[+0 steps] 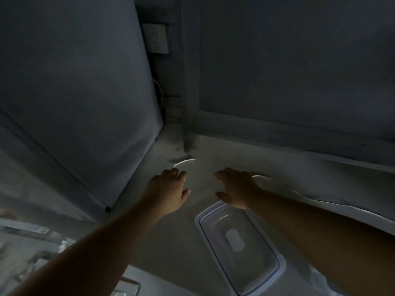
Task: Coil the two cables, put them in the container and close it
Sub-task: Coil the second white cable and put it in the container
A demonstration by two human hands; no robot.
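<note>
The scene is dim. A thin white cable [188, 161] arcs on the grey tabletop between my two hands. My left hand [168, 189] has its fingertips curled on the cable's left end. My right hand [237, 189] pinches the same cable at its right end, and more white cable [265, 178] trails from under this hand toward the right. A clear rectangular plastic container [237, 242] with a blue-edged rim lies just near my right wrist, partly under my right forearm. I cannot tell whether its lid is on. I cannot tell a second cable apart.
The tabletop [171, 242] meets a grey wall at the back and a padded panel [74, 92] on the left. A wall socket [156, 39] sits high in the corner with a thin wire below it. Blurred objects lie at the lower left.
</note>
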